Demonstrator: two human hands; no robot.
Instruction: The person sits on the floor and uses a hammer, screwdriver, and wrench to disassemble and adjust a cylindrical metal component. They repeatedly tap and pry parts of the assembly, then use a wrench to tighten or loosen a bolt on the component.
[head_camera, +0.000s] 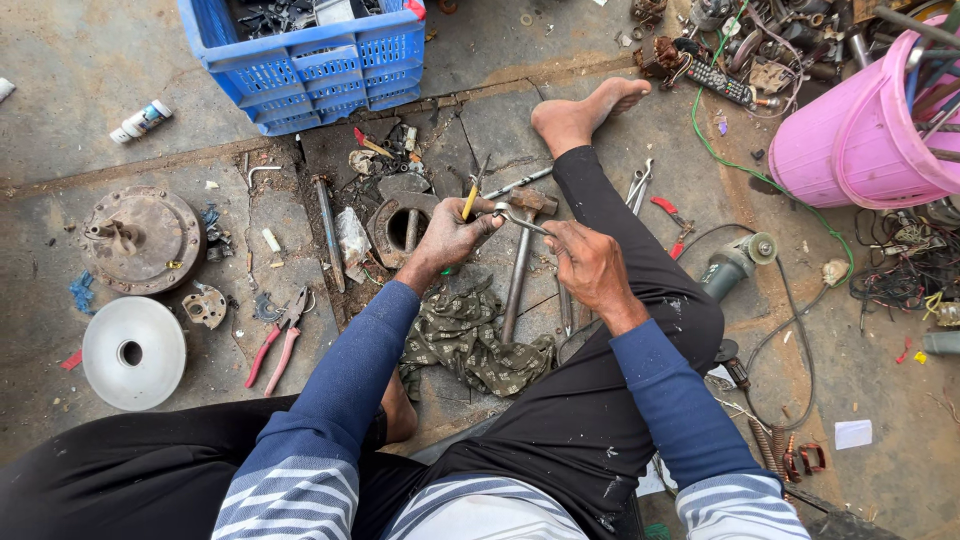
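Two hands meet over the concrete floor (90, 70), person seated w/ legs spread. Left hand (452, 237) is closed round a yellow-handled tool (469, 201), fingers curled tight. Right hand (590, 265) is clamped on a metal wrench (516, 219), its head just at the left hand's fingertips. Both sit above a hammer (523, 245) lying on the floor, handle toward the person, next to a patterned rag (470, 345).

Containers: blue plastic crate (310, 70) at top, holding dark metal parts, can't tell which. Pink bucket (850, 130) top right, tipped on its side, w/ metal rods and tubes sticking out of its mouth.

Nearby: red-handled pliers (275, 345) left of the left arm, white disc (133, 352), rusty round hub (140, 240), angle grinder (735, 262) right of the leg.
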